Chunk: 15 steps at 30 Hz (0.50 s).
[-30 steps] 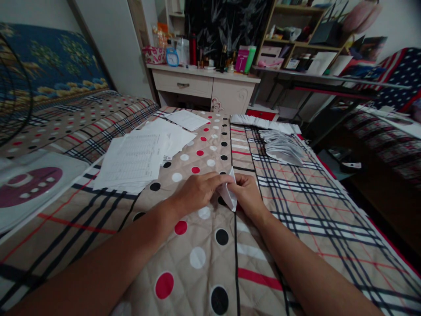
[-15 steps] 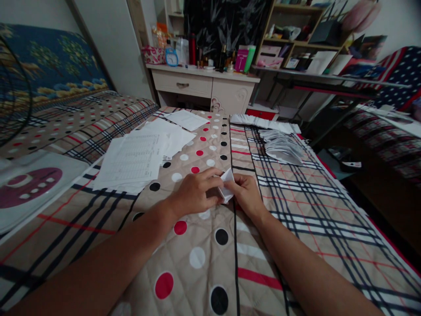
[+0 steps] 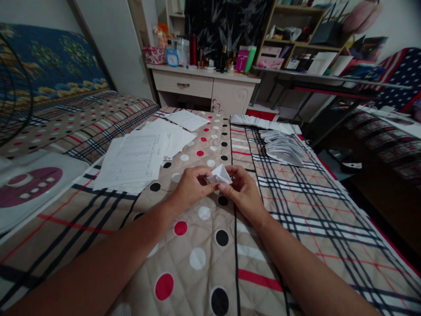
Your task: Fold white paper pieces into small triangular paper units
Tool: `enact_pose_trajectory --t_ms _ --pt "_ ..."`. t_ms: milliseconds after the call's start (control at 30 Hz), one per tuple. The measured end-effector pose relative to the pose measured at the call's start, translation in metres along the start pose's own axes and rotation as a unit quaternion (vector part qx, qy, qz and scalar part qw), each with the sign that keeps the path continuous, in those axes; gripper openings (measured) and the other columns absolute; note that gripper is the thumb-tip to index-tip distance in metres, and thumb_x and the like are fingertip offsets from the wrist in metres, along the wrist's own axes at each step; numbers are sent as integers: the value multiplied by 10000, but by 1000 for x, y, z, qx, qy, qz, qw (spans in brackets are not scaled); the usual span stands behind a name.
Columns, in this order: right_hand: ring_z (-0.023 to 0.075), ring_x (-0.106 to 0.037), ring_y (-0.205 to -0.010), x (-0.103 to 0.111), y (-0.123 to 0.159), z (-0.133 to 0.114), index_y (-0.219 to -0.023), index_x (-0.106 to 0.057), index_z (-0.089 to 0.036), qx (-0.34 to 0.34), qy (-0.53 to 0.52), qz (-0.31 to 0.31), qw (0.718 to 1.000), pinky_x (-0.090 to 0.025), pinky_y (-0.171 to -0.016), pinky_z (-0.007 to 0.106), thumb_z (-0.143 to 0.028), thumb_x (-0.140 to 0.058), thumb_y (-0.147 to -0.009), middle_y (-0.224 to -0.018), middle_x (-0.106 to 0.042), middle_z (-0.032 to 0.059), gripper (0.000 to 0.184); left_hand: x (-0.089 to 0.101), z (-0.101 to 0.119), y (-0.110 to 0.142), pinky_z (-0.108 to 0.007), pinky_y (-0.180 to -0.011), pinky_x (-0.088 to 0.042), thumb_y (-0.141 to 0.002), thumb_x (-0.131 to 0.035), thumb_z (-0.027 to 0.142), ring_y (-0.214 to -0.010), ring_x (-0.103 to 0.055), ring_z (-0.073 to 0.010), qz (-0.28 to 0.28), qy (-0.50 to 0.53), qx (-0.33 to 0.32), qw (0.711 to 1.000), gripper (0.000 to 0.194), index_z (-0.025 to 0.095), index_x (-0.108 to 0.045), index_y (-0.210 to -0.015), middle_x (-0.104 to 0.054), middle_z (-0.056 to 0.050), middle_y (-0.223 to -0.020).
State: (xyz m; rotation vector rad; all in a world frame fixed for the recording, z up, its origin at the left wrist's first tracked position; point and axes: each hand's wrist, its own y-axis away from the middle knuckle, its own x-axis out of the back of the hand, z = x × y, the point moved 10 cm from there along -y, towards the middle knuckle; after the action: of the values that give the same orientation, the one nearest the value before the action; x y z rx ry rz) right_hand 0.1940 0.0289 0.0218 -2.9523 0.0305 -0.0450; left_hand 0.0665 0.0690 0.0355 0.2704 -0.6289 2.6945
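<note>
A small folded piece of white paper (image 3: 219,175) is held between both hands a little above the quilted bedspread (image 3: 210,259). My left hand (image 3: 191,188) pinches its left side with curled fingers. On the paper's right side my right hand (image 3: 242,189) grips it, thumb and fingertips closed on the fold. Both forearms reach in from the bottom of the view.
Loose printed sheets (image 3: 138,156) lie on the bed to the left. A pile of folded white paper pieces (image 3: 283,148) sits at the right, with a strip of more (image 3: 263,123) behind. A white fan base (image 3: 29,186) is at far left. A dresser (image 3: 204,85) and shelves stand behind.
Both hands have lifted the paper off the bedspread and turned it from standing on edge to lying flatter, its folded point now upward between the fingertips.
</note>
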Motion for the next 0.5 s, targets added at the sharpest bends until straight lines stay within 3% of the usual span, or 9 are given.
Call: enact_pose_trajectory --t_ms 133,200,267,367,500 --pt "130 -591 -739 0 1 -1 -1237 -545 -288 35 -7 2 999 -485 -629 259 -351 -772 -746 -1041 -608 23 545 -1 -13 0 -206 -519 -440 -662 -804 436 -557 -544 -96 7 102 85 991 355 133 -626 -713 -612 4 -646" --pt "145 -595 -770 0 0 1 -1159 -616 -266 33 11 -2 999 -488 -671 274 -350 -745 -775 -1011 -631 32 413 -5 -18 1 -199 -470 -427 -636 -812 482 -498 -529 -84 -8 132 124 983 411 128 -634 -744 -611 12 -627" --pt "147 -584 -742 -1 0 4 -950 -671 -218 12 12 -11 1000 -478 -669 271 -363 -753 -765 -883 -649 27 249 -9 -22 2 -188 -438 -404 -635 -807 509 -460 -507 -70 -33 148 158 976 437 124 -631 -741 -598 21 -598" --pt "119 -534 -598 -7 -1 9 -728 -618 -186 -40 -42 -46 997 -447 -577 245 -404 -789 -709 -667 -606 -11 278 -17 -26 5 -170 -437 -370 -626 -820 495 -463 -493 -57 -106 171 184 962 432 114 -641 -724 -594 23 -575" --pt "94 -515 -521 -13 1 11 -708 -607 -177 -90 -105 -80 987 -432 -527 222 -422 -825 -652 -611 -602 -28 332 -30 -29 11 -174 -503 -396 -584 -868 392 -550 -543 -71 -225 193 194 935 379 107 -689 -758 -654 -7 -650"
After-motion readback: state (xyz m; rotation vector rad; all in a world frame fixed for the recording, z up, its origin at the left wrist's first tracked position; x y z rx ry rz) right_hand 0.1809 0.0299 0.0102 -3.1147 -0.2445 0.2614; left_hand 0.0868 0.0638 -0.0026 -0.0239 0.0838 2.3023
